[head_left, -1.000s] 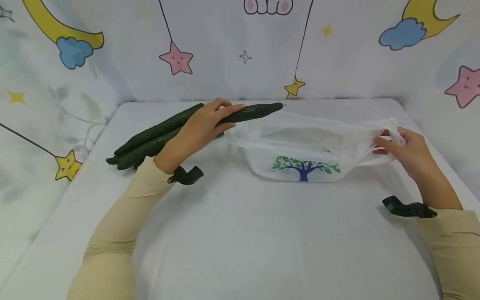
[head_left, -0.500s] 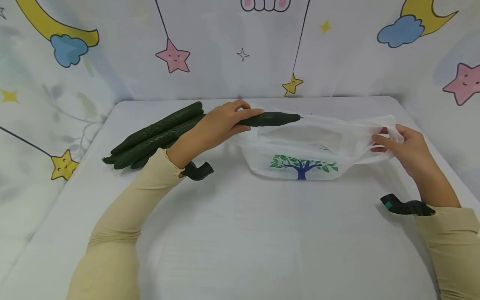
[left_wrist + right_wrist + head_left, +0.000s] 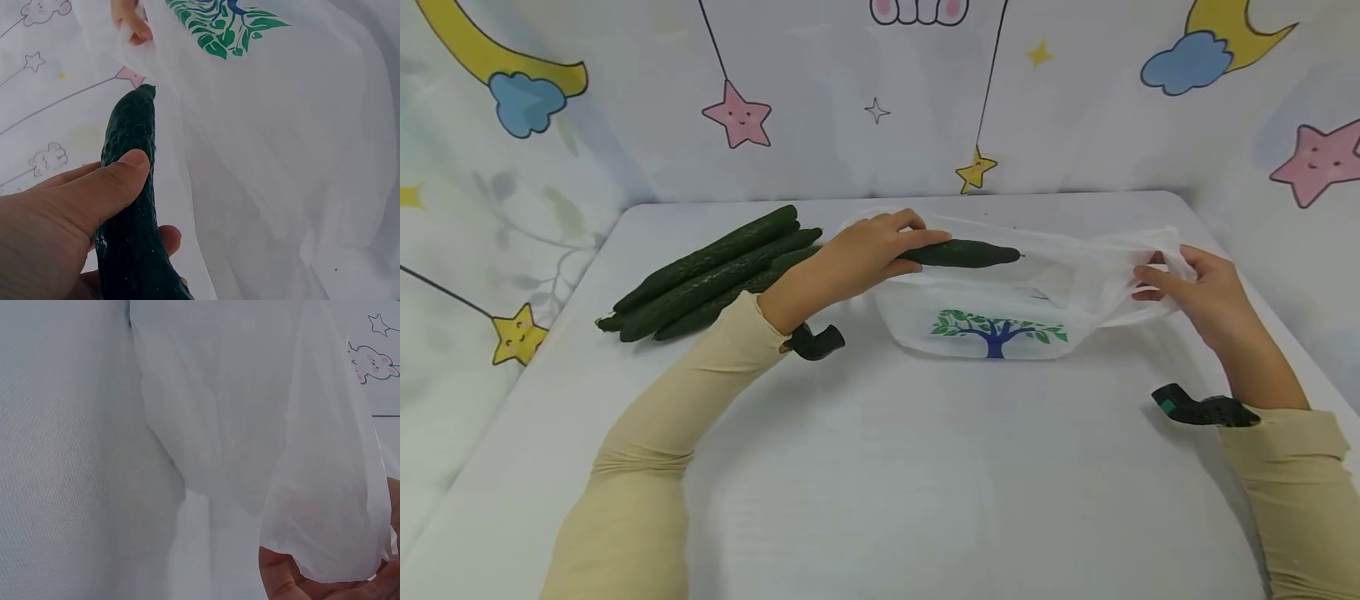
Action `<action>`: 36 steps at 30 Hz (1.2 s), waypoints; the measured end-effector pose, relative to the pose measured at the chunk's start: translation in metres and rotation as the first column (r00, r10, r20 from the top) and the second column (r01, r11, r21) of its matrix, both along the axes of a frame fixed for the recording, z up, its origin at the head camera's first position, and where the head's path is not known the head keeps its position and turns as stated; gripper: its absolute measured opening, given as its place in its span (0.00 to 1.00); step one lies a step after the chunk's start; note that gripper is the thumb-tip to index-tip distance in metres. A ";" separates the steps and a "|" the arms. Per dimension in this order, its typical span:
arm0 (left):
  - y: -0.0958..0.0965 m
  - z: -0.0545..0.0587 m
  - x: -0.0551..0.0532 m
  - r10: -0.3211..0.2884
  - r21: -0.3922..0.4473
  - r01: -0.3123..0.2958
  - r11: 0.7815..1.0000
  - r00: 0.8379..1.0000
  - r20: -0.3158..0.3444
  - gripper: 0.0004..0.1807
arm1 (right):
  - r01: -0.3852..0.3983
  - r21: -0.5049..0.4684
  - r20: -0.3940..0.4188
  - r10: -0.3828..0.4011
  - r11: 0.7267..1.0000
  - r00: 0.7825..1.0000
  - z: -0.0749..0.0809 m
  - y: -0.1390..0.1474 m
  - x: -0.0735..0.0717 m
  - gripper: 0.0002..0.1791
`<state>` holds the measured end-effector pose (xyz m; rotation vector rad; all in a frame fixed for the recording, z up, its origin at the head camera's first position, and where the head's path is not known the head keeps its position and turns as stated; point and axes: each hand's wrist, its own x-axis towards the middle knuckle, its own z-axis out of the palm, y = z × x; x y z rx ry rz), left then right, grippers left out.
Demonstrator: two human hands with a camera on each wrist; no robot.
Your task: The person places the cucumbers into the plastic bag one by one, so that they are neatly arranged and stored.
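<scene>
My left hand (image 3: 857,265) grips a dark green cucumber (image 3: 968,254), thumb on one side and fingers on the other. In the head view the cucumber's tip points right and overlaps the mouth of a white plastic bag (image 3: 904,323) printed with a tree. The left wrist view shows the cucumber (image 3: 129,137) beside the bag's thin film (image 3: 294,137). At the bag's right end, my right hand (image 3: 1213,304) pinches its handle and holds that side raised. In the right wrist view, fingers (image 3: 281,578) show at the gathered plastic.
Several cucumbers (image 3: 715,277) lie side by side in a slanted pile at the left back of the white-covered table (image 3: 925,475). A white cloth backdrop (image 3: 820,125) with stars and moons rises behind. A black wrist camera (image 3: 1198,407) sits at each cuff.
My left hand has carried the cucumber rightward and slightly nearer, away from the pile and over the bag's opening. The right hand still holds the bag in about the same place.
</scene>
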<state>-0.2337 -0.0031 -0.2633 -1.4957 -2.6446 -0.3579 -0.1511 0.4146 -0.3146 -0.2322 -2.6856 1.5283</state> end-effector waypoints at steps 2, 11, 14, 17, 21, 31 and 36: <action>0.004 -0.001 0.000 -0.003 -0.009 0.003 1.000 1.000 0.011 0.26 | 0.000 -0.030 0.004 0.000 1.000 1.000 0.000 0.000 0.000 0.19; 0.026 -0.004 -0.003 -0.019 -0.071 0.020 0.997 1.000 0.019 0.26 | 0.005 -0.026 -0.004 -0.005 1.000 1.000 0.001 -0.004 -0.001 0.21; 0.033 -0.005 -0.003 -0.028 -0.080 0.030 0.996 0.999 0.025 0.26 | 0.010 -0.032 -0.006 -0.010 0.999 1.000 0.001 -0.005 -0.001 0.21; 0.041 -0.004 -0.003 -0.037 -0.094 0.040 0.995 0.999 0.038 0.27 | 0.006 -0.043 -0.012 -0.007 0.999 1.000 0.001 -0.005 -0.001 0.20; 0.050 -0.004 -0.002 -0.045 -0.122 0.050 0.991 0.998 0.047 0.27 | 0.008 -0.040 -0.015 -0.008 0.999 1.000 0.001 -0.005 0.000 0.20; 0.068 -0.005 0.000 -0.091 -0.121 0.096 0.988 0.995 0.041 0.27 | 0.011 -0.035 -0.016 -0.012 0.999 1.000 0.004 -0.005 0.001 0.18; 0.075 -0.003 0.000 -0.100 -0.129 0.103 0.986 0.995 0.025 0.26 | 0.011 -0.044 -0.014 -0.011 0.999 1.000 0.005 -0.006 0.002 0.18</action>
